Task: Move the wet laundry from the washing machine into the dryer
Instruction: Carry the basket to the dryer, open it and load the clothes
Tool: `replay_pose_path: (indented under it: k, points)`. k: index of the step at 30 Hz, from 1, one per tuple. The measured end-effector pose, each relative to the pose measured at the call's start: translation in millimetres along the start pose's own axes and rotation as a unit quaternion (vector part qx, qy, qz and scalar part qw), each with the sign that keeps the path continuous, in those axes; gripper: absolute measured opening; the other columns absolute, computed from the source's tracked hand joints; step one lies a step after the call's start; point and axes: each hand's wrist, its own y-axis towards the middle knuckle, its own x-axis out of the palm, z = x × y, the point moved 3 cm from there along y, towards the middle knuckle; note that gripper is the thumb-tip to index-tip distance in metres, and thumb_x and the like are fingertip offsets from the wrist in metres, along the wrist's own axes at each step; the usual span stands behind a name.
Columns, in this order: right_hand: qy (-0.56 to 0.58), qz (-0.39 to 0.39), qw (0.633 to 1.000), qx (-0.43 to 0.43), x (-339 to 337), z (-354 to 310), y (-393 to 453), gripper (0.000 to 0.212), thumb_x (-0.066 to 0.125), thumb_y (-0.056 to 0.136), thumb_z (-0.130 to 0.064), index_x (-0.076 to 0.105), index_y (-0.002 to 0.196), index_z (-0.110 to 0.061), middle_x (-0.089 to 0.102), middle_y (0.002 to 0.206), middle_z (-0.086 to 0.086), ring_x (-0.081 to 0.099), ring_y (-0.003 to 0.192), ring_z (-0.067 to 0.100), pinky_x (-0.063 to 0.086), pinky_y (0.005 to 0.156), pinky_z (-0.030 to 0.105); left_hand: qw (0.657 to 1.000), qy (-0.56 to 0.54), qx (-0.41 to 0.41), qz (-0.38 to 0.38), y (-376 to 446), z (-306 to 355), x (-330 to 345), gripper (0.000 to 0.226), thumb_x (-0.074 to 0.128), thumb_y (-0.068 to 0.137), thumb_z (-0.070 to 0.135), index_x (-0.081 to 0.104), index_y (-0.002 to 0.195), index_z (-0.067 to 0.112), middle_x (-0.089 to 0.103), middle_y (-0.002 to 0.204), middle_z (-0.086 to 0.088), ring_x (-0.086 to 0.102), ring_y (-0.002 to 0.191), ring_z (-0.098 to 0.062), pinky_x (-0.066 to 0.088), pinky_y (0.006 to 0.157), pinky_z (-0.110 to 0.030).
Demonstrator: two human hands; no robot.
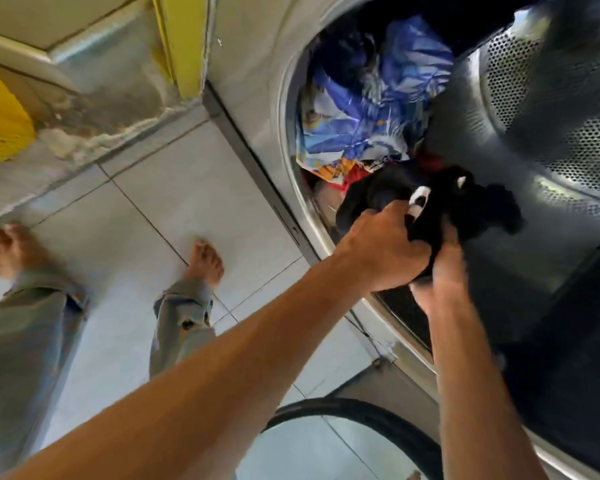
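A steel machine drum (551, 109) with a perforated wall stands open at the upper right. Inside lies a heap of laundry topped by a blue patterned cloth (371, 98), with red and orange pieces beneath it. At the drum's mouth both hands hold a black garment (465, 202) with a small white patch. My left hand (381, 247) grips its near side, fingers curled into the fabric. Just right of it, my right hand (444, 271) clutches the same garment from below, blurred by motion.
The drum's round steel rim (291, 174) curves down the middle. A round glass door (354, 441) hangs open at the bottom. My bare feet (205, 258) stand on pale floor tiles. A yellow basket (0, 123) sits at far left by a stained wall base.
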Motion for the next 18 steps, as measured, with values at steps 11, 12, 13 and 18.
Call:
replay_pose_path:
  k: [11, 12, 13, 18]
  points:
    - [-0.236, -0.035, 0.971, -0.004, 48.5, 21.0, -0.8, 0.011, 0.063, 0.087, -0.024, 0.071, 0.092, -0.028, 0.071, 0.108, 0.004, 0.065, 0.094, 0.018, 0.057, 0.088, 0.041, 0.982, 0.058, -0.151, 0.093, -35.8, -95.5, -68.9, 0.036, 0.049, 0.089, 0.028, 0.058, 0.123, 0.031, 0.059, 0.134, 0.002, 0.053, 0.127, -0.022, 0.038, 0.109, -0.037]
    - [-0.236, -0.063, 0.970, 0.004, 63.2, 30.4, -18.4, 0.010, 0.061, 0.089, -0.022, 0.069, 0.088, -0.028, 0.070, 0.103, 0.003, 0.063, 0.089, 0.016, 0.057, 0.083, 0.039, 0.980, 0.054, -0.164, 0.096, -43.4, -104.3, -77.1, 0.036, 0.048, 0.086, 0.032, 0.057, 0.121, 0.037, 0.059, 0.134, 0.006, 0.053, 0.126, -0.021, 0.036, 0.111, -0.045]
    - [-0.236, -0.088, 0.968, 0.015, 77.0, 40.7, -34.7, 0.014, 0.059, 0.091, -0.018, 0.068, 0.086, -0.028, 0.068, 0.099, 0.002, 0.062, 0.087, 0.015, 0.057, 0.079, 0.038, 0.979, 0.046, -0.169, 0.102, -51.3, -110.0, -85.9, 0.035, 0.048, 0.086, 0.034, 0.056, 0.120, 0.039, 0.058, 0.135, 0.008, 0.055, 0.124, -0.021, 0.037, 0.111, -0.049]
    - [-0.216, -0.170, 0.961, 0.022, 155.2, 75.6, -115.7, 0.015, 0.058, 0.096, -0.017, 0.065, 0.089, -0.028, 0.067, 0.092, -0.007, 0.067, 0.096, 0.017, 0.058, 0.082, 0.037, 0.973, 0.017, -0.174, 0.152, -80.0, -129.7, -141.6, 0.038, 0.050, 0.095, 0.020, 0.056, 0.132, 0.024, 0.053, 0.142, 0.003, 0.053, 0.127, -0.020, 0.041, 0.104, -0.032]
